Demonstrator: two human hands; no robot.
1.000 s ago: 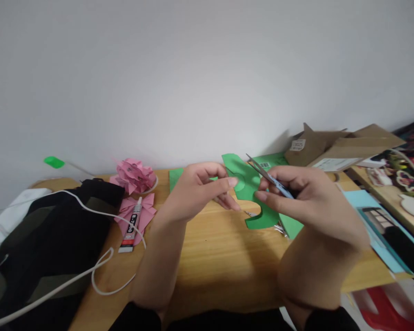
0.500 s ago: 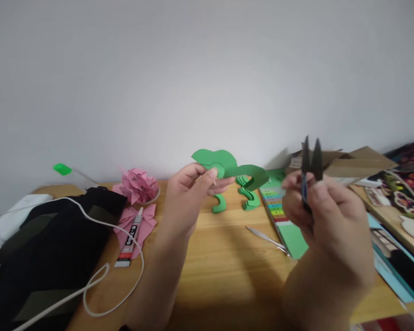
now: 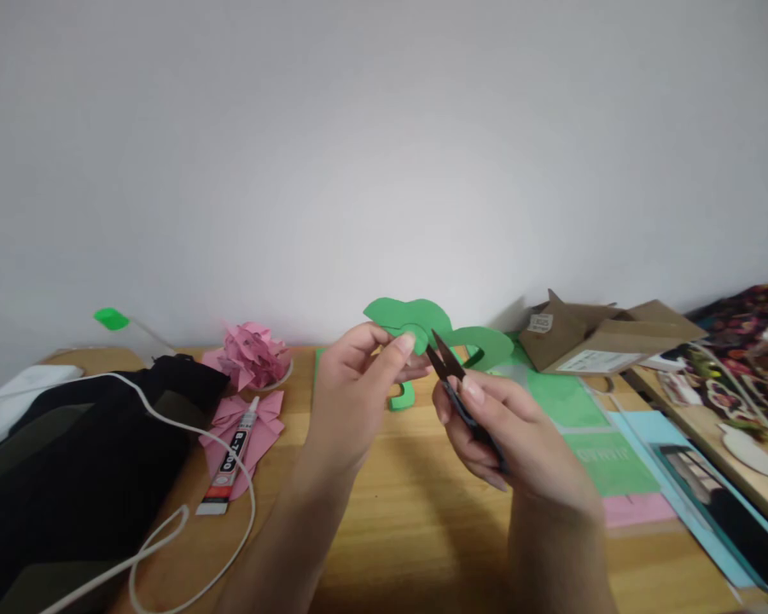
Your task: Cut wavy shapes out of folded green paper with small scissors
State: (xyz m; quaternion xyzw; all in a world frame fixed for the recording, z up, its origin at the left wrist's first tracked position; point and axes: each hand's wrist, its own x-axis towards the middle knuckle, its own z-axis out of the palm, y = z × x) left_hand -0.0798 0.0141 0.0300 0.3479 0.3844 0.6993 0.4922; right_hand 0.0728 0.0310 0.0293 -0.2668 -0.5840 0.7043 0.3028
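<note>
My left hand (image 3: 358, 388) pinches a green paper cut-out (image 3: 435, 328) with rounded lobes and holds it up above the wooden table (image 3: 384, 503). My right hand (image 3: 505, 435) is closed around small black thread snips (image 3: 446, 365). Their blades point up and left and touch the lower edge of the green cut-out, right next to my left fingertips. A small curved green paper scrap (image 3: 402, 396) lies on the table just behind my hands.
At left are a black bag (image 3: 70, 460) with a white cable (image 3: 166, 529), a glue tube (image 3: 225, 460) on pink paper, and a pink paper flower (image 3: 256, 354). At right lie green paper sheets (image 3: 582, 426), an open cardboard box (image 3: 595, 337) and printed sheets.
My right hand came down and left from holding the snips upright, and their blades now meet the green cut-out. My left hand holds the cut-out much as before.
</note>
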